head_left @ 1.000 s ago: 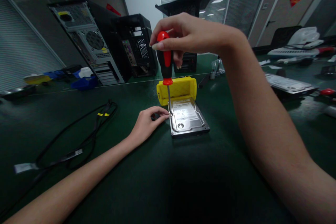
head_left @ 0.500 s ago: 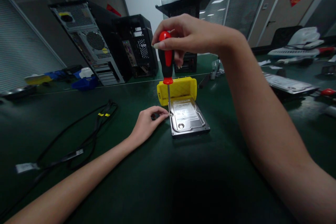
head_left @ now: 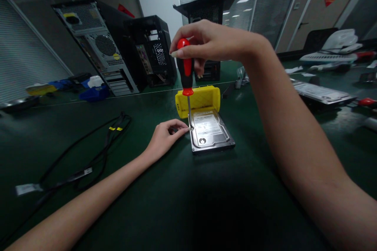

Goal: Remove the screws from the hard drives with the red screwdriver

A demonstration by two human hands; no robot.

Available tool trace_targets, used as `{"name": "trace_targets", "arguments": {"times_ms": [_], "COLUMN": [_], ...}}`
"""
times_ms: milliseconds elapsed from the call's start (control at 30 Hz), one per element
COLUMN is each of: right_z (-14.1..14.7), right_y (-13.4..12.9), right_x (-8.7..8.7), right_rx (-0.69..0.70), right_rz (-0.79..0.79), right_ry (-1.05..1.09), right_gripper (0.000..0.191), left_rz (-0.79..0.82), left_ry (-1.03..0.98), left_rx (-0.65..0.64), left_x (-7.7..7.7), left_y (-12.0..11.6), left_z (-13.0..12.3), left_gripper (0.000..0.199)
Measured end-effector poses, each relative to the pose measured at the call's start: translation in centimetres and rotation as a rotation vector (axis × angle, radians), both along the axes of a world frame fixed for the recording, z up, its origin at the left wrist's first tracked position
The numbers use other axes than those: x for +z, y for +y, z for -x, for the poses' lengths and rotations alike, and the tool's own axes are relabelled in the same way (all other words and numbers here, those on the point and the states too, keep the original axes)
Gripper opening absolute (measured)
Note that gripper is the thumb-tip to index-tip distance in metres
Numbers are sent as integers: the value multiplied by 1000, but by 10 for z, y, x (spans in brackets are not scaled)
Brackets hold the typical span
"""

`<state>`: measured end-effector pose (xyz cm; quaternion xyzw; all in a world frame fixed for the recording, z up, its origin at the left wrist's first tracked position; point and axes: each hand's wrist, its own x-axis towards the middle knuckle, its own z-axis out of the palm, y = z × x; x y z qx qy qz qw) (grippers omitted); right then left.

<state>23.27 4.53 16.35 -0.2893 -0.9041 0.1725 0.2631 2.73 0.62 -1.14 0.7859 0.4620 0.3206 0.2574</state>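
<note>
A silver hard drive [head_left: 211, 133] lies label up on the dark green table [head_left: 165, 204]. My right hand [head_left: 203, 43] grips the red and black handle of a screwdriver [head_left: 186, 72] from above. The screwdriver stands nearly upright, its tip at the drive's left edge. My left hand [head_left: 167, 137] rests on the table left of the drive. Its thumb and forefinger are pinched together by the screwdriver tip; whatever may be between them is too small to make out. Behind the drive, a yellow plastic bin [head_left: 203, 100] lies on its side, touching or almost touching it.
A black cable [head_left: 103, 153] lies looped at the left. Computer cases [head_left: 103, 47] stand along the back, with a blue bin [head_left: 94, 93] in front of them. Another hard drive [head_left: 322, 92] is at the right, near a red-handled tool [head_left: 366, 102]. A small clear bag [head_left: 241, 75] lies behind.
The right hand and screwdriver handle sit slightly lower, while the tip stays at the drive's left edge. The left hand keeps its pinch. The whole view has shifted slightly.
</note>
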Motion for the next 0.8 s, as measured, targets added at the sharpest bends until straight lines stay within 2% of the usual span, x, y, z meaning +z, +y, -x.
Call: {"name": "trace_targets", "arguments": {"times_ms": [500,800], "right_z": [-2,-2], "right_y": [0,-1], "right_x": [-1,-1], "right_rx": [-8,-30], "right_rz": [-14,-12], "right_ry": [14,36], "right_gripper": [38,37], "left_rz": [56,76], "left_ry": [24,57], "left_rx": [-8,-72], "left_x": [3,5], "left_y": [-2,2], "left_z": [-2,5], "left_gripper": [28,28]}}
